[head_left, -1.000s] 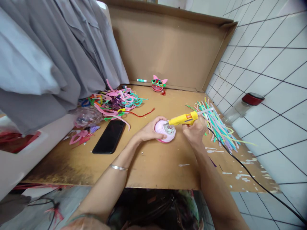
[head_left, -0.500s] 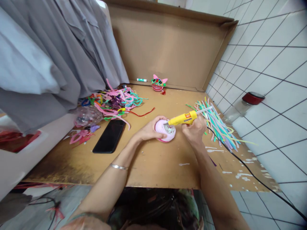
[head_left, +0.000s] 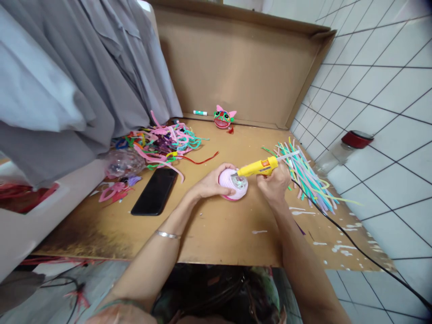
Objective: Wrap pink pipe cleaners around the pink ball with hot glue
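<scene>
While our left hand point(head_left: 216, 181) curls thumb and fingers partway around the pink-wrapped ball point(head_left: 230, 183), over the middle of the table point(head_left: 229, 243), our right hand point(head_left: 276, 182) wraps tightly around the yellow glue gun point(head_left: 258, 168), its nozzle point(head_left: 235, 174) at the ball's shiny bare patch. We do best with the ball steady, the nozzle near the wrapping's edge, fingertips clear of heat.

You hold a round, pale-pink ridged ball point(head_left: 228, 182) with a shiny patch point(head_left: 240, 182) facing upward, and a yellow glue gun point(head_left: 257, 167), nozzle point(head_left: 236, 174) at that patch, translucent stick point(head_left: 289, 155) jutting from its rear.
</scene>
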The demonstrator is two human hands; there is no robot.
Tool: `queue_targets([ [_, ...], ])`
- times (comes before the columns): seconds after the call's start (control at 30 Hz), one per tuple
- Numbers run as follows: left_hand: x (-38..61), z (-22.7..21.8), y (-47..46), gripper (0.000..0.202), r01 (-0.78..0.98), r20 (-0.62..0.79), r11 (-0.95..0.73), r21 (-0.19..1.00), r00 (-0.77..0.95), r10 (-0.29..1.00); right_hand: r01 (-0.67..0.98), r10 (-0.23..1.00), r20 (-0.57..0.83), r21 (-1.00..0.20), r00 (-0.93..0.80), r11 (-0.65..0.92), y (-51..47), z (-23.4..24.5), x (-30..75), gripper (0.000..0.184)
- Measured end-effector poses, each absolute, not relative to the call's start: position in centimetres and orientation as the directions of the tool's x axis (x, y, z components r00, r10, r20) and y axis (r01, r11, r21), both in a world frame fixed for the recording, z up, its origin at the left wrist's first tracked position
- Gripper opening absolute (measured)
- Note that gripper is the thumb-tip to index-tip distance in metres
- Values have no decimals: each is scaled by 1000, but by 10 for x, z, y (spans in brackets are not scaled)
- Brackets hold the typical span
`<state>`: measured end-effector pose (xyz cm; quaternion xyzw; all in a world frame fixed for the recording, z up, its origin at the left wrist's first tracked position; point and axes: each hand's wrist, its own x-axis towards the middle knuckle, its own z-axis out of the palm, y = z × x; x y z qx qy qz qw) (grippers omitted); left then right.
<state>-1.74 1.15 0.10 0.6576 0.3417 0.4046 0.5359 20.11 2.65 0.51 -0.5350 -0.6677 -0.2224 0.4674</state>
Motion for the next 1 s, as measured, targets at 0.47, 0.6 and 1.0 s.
queue_targets([
  [0.47,-18,1,11,73,42,164,-201,979,433,887,895,549,832,-304,82,328,28,4,202,26],
  [0.6,-18,3,11,73,52,153,-195,980,436,887,891,535,840,-308,89,335,30,3,204,26],
  [1.0,-18,2,11,72,46,161,-200,979,436,885,897,523,849,-285,72,338,29,4,204,24],
])
